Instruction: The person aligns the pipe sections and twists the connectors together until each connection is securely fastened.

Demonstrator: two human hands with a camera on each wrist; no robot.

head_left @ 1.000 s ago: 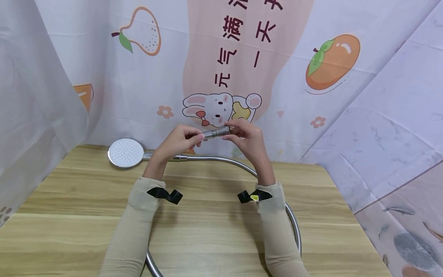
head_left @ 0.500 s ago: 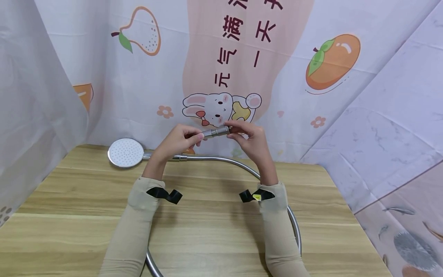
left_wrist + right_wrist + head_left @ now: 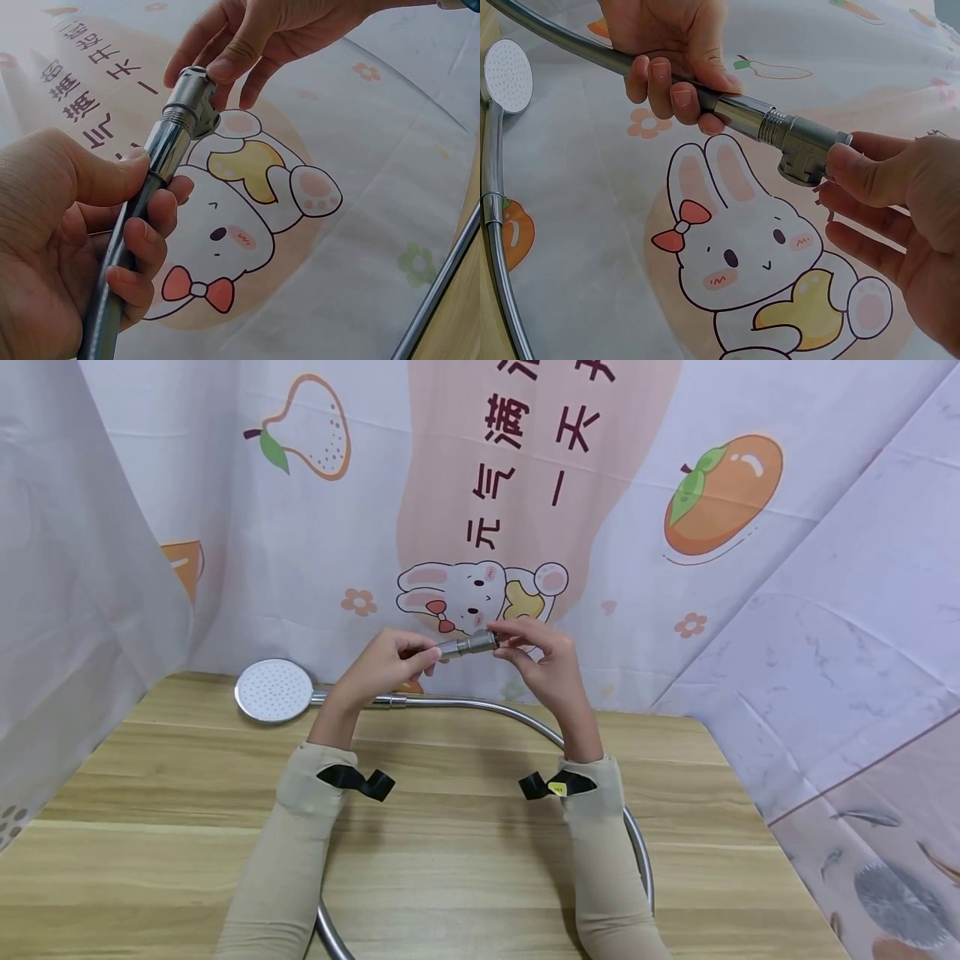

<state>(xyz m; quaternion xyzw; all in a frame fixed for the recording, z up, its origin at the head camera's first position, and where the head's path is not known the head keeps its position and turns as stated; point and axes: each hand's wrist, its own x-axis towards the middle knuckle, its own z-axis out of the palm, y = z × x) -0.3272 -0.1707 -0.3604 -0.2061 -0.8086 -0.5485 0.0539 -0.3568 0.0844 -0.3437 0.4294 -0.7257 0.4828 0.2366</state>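
My left hand [image 3: 382,668] grips the end of the shower hose [image 3: 570,41], fingers curled round the hose and thumb along its shiny connector nut [image 3: 742,116]. A grey metal fitting with a side outlet [image 3: 806,150] sits on the nut, and screw thread [image 3: 178,118] shows between the two. With thumb and forefinger my right hand [image 3: 543,664] pinches the fitting's far end; the other fingers are spread loosely below in the right wrist view. Both pieces are held in line above the table's back edge, tilted up slightly to the right. My right fingertips partly hide the fitting's end.
A round white-faced shower head [image 3: 273,691] lies at the back left of the wooden table [image 3: 450,843]. From its handle the metal hose [image 3: 480,702] loops right and forward under my forearms. A printed curtain [image 3: 322,527] hangs close behind my hands.
My right hand has shifted slightly to the right and its thumb has moved toward the fitting's end. The left hand and the hose have barely moved.
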